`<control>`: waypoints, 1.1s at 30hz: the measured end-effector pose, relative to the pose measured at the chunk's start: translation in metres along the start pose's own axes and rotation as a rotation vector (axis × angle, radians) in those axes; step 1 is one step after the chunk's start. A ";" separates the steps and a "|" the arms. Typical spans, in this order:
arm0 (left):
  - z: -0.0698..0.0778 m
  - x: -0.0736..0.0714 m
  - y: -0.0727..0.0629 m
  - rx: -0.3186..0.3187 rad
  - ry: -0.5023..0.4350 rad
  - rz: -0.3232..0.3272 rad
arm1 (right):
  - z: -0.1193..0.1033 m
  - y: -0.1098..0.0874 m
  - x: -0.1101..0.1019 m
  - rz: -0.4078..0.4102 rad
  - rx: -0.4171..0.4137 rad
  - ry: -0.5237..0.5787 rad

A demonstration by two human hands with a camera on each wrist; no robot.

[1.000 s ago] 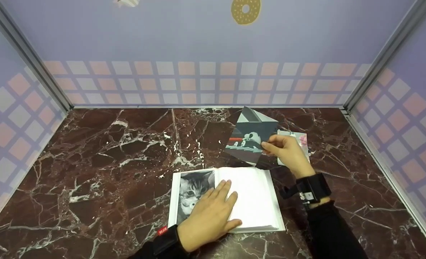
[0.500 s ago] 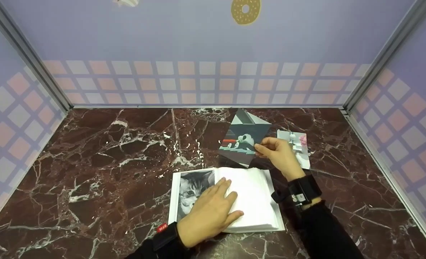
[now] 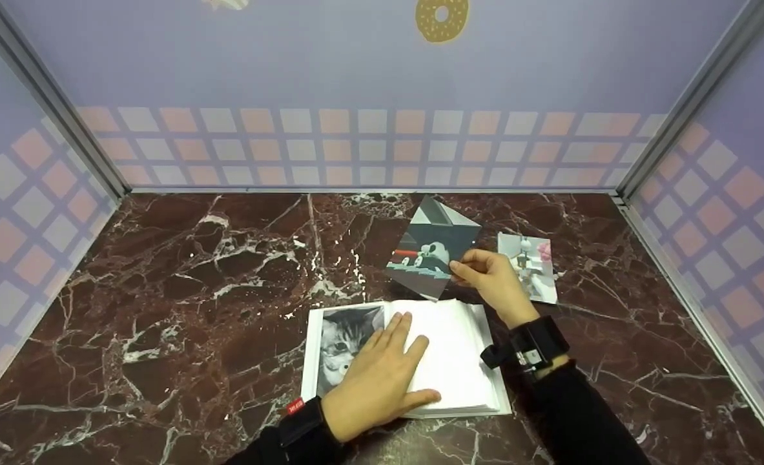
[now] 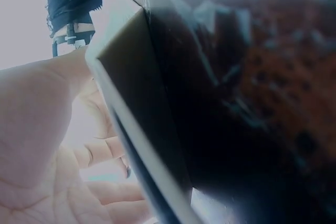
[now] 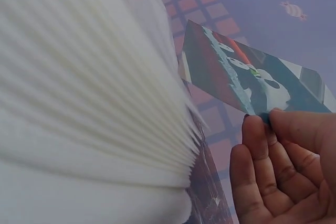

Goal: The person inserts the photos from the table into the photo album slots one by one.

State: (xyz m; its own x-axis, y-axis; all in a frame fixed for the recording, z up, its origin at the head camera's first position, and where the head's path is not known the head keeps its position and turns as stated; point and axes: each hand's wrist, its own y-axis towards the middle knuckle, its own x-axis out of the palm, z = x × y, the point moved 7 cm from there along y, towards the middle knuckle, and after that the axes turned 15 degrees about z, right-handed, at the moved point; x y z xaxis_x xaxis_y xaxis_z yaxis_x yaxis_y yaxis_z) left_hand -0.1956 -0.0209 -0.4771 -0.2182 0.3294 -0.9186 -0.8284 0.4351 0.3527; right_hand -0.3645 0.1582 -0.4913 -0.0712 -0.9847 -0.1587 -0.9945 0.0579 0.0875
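An open photo album (image 3: 459, 361) lies on the marble-patterned table, with a black-and-white kitten picture (image 3: 344, 336) on its left page and a bare white right page. My left hand (image 3: 382, 381) rests on the middle of the album, fingers straight and thumb spread over the right page. Between thumb and index finger, my right hand (image 3: 491, 284) pinches the right edge of a photo card (image 3: 430, 248) printed with a cartoon panda. The card is tilted, just beyond the album's far edge. In the right wrist view the album's many page edges (image 5: 131, 93) fan out beside the card (image 5: 252, 72).
A second photo card (image 3: 530, 268) with a pink patch lies on the table behind my right hand. Purple walls (image 3: 369, 64) with pink and white squares enclose the table (image 3: 194, 303) at the back and both sides.
My right hand has moved left and slightly toward the album with the panda card, uncovering more of the second card. The left hand stays on the album, its fingers shifting slightly.
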 end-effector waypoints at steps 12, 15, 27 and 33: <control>0.002 0.000 -0.002 -0.005 0.040 -0.003 | 0.002 -0.002 0.006 0.008 0.028 0.036; 0.003 -0.001 -0.002 0.006 0.062 0.010 | 0.001 -0.003 0.009 -0.008 0.026 0.044; 0.002 -0.001 -0.003 0.013 0.055 0.026 | 0.005 -0.001 0.005 0.007 0.071 0.083; 0.002 0.000 -0.003 0.010 0.046 0.015 | 0.005 0.000 0.004 0.016 0.082 0.105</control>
State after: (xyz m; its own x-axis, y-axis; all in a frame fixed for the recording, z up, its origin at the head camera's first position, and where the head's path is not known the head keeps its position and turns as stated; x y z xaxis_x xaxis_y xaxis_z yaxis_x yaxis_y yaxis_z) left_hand -0.1921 -0.0211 -0.4775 -0.2543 0.2977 -0.9202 -0.8198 0.4385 0.3684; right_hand -0.3652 0.1548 -0.4969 -0.0833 -0.9950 -0.0542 -0.9965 0.0830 0.0078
